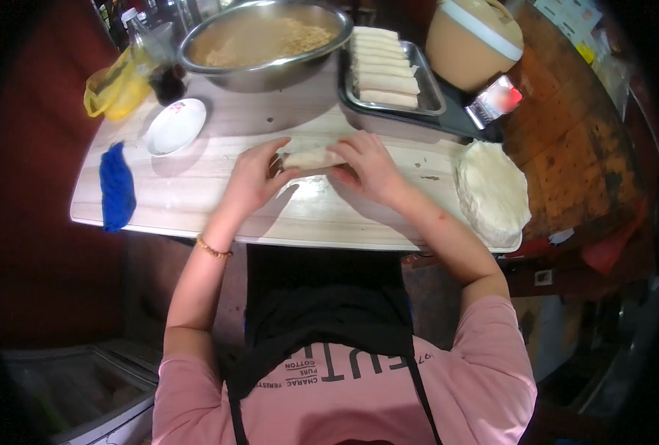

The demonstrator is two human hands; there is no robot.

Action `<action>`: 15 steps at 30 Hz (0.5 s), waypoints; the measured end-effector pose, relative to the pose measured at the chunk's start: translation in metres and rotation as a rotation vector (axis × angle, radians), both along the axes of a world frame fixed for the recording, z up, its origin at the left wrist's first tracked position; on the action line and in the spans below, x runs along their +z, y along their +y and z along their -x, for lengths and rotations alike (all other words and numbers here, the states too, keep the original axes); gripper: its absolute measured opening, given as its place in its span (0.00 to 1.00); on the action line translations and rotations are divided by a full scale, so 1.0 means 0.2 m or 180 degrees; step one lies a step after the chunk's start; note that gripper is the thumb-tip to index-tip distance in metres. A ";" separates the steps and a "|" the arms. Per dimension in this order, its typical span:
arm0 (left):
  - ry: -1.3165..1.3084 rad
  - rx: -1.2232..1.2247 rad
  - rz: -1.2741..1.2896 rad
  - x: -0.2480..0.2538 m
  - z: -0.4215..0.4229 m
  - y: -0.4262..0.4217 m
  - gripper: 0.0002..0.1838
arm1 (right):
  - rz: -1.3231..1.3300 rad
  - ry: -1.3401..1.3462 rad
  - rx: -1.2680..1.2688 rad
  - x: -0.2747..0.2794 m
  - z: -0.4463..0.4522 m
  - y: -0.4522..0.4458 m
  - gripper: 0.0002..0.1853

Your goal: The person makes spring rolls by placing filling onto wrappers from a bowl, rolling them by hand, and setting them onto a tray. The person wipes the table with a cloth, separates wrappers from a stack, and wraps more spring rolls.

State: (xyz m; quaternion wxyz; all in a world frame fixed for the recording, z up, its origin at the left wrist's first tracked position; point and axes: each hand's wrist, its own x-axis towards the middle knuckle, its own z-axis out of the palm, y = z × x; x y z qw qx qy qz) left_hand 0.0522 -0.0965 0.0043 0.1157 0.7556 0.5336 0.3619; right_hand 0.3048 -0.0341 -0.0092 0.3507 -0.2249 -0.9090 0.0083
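Note:
Between my two hands, above the pale table, is an uncooked spring roll (313,159), a whitish cylinder lying crosswise. My left hand (257,176) grips its left end, thumb and fingers curved around it. At the right end my right hand (370,165) has its fingers bent over the roll, partly hiding it. To the right lies a thick round stack of spring roll wrappers (492,191). Beyond my hands, a metal tray (435,100) holds several finished rolls (385,70) in a row. A large steel bowl (270,76) contains brownish crumbly filling (270,44).
On the left are a white dish (175,127), a blue cloth (116,187), a yellow plastic bag (114,89) and a bottle of dark liquid (167,85). A beige lidded container (469,41) and a small red-and-white box (495,102) stand at the back right.

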 end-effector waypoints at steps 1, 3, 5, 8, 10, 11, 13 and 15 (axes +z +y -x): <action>-0.0284 0.0009 0.0594 0.01 -0.01 0.00 0.23 | 0.0056 0.0235 -0.0156 0.01 0.01 -0.02 0.23; -0.0320 -0.0121 0.0370 -0.02 -0.02 0.00 0.23 | 0.0306 0.0171 -0.0237 0.01 -0.01 -0.02 0.24; -0.0346 -0.0243 0.0150 -0.02 -0.01 0.00 0.24 | 0.0559 0.0115 -0.0313 0.03 -0.04 -0.03 0.24; 0.0153 -0.0449 -0.0313 0.00 -0.02 -0.04 0.23 | 0.0880 -0.0397 -0.0233 0.09 -0.08 -0.07 0.23; 0.0276 -0.0428 -0.0297 0.02 -0.04 -0.08 0.23 | 0.0785 -0.0499 -0.0172 0.08 -0.09 -0.06 0.21; 0.0274 -0.0429 -0.0295 0.02 -0.04 -0.09 0.23 | 0.0788 -0.0501 -0.0173 0.08 -0.09 -0.06 0.21; 0.0182 -0.0398 -0.0102 0.02 -0.04 -0.10 0.23 | 0.0750 -0.0446 -0.0127 0.08 -0.09 -0.06 0.19; 0.0224 -0.0394 -0.0183 0.01 -0.04 -0.10 0.23 | 0.0758 -0.0427 -0.0117 0.09 -0.10 -0.07 0.19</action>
